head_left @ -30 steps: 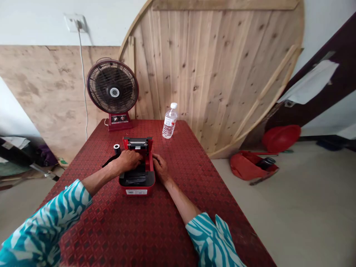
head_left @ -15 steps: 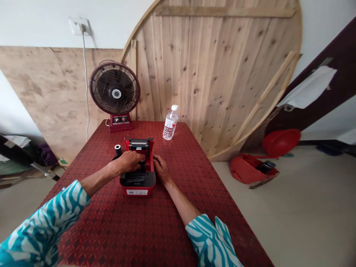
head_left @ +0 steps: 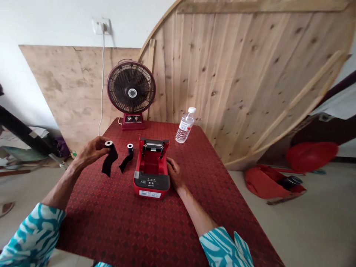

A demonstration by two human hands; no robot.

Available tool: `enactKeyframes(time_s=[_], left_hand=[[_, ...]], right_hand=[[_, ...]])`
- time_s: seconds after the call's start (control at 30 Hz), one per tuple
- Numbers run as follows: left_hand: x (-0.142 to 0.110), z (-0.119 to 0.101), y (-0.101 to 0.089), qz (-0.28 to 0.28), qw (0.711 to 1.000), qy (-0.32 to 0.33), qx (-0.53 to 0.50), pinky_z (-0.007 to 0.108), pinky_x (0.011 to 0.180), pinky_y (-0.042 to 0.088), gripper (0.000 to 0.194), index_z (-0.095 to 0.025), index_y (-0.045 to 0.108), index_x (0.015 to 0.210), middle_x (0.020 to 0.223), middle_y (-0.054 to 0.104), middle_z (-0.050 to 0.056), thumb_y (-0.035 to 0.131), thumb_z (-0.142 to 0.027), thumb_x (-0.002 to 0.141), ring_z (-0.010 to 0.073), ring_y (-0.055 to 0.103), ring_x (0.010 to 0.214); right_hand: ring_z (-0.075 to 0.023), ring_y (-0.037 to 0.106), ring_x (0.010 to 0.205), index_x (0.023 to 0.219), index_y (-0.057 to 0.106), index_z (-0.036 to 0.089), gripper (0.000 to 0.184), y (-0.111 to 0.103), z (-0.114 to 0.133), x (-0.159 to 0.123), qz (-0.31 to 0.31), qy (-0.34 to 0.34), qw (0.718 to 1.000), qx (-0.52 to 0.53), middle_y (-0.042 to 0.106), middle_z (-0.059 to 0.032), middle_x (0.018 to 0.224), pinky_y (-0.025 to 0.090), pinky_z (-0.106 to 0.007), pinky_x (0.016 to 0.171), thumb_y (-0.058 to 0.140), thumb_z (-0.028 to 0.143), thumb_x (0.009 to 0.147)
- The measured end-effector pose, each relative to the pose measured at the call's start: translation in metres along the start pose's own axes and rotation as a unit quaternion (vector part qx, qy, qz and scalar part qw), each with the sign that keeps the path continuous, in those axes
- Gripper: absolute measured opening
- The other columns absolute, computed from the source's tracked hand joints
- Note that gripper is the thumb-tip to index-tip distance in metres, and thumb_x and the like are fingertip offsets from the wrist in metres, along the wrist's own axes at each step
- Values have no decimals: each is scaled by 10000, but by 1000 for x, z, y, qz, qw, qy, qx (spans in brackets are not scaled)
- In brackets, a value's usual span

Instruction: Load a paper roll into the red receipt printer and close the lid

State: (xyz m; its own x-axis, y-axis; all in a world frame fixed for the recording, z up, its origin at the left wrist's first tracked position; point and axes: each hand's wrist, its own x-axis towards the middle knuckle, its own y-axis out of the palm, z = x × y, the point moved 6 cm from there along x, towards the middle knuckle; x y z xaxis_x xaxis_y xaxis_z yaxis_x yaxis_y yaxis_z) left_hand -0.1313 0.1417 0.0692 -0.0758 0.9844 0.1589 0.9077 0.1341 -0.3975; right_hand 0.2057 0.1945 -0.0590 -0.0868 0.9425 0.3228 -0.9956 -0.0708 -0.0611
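Observation:
In my left hand is a black roll with a white core, pinched near its top between thumb and fingers. A loose black strip trails down from it. Another black roll stands on the table just to the right, its tail lying toward me. Between my hands sits a small red-and-black printer with its lid raised and its red bay showing bare. My right hand rests along the printer's right side, fingers outstretched against it; some fingertips are hidden there.
The table has a red patterned cover. A fan and a water bottle stand at its far end, before a large wooden round panel. On the floor to the right lies a red bag-like container.
My left hand has come out of the printer's bay and moved left, now holding a black roll. The printer's bay is uncovered. My right hand stays at its side. The view has shifted left.

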Motion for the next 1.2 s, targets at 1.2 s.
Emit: enactKeyframes(time_s=[1.2], left_hand=[[33, -22, 41, 127, 989, 32, 71, 304, 733, 505, 389, -179, 578, 967, 911, 698, 45, 654, -438, 687, 204, 654, 816]], right_hand=[[-196, 641, 968, 1023, 678, 235, 296, 2, -4, 4, -1, -37, 999, -25, 723, -41, 1030, 490, -358, 897, 465, 350, 855]])
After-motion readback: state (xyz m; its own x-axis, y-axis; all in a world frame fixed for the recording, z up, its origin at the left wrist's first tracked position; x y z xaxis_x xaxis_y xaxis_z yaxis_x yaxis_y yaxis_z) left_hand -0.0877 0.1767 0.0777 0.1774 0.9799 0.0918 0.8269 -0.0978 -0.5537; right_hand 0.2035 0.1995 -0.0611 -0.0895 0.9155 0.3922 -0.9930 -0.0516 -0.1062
